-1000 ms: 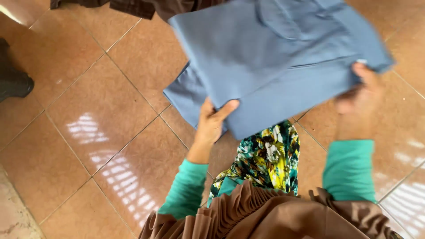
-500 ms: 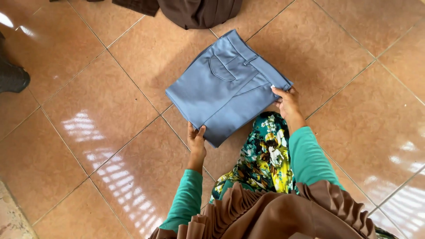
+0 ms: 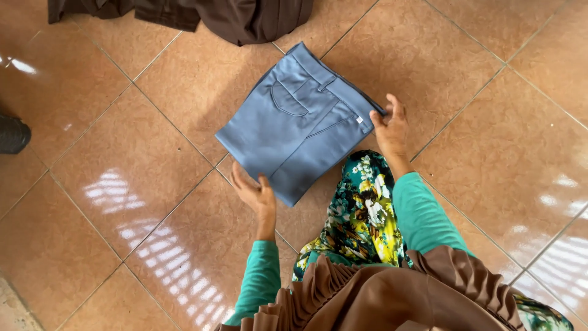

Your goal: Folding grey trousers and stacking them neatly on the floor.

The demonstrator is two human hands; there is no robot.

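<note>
Your open left hand [image 3: 256, 195] and right hand [image 3: 391, 127] are flanking the folded blue-grey cloth trousers [image 3: 300, 122]; they are probably soft, light and limp, so be gripping the doubled edges.

Glossy terracotta-brown ceramic tile floor [image 3: 478, 202], seen from above.

We note large square tiles laid diagonally to the view, separated by thin pale grout lines [image 3: 165, 116]. Striped white daylight reflections [image 3: 153, 245] mark the glaze at lower left and lower right. We see a heap of dark brown cloth [image 3: 245, 15] at the top edge and a black shoe [image 3: 12, 133] at the left edge.
</note>
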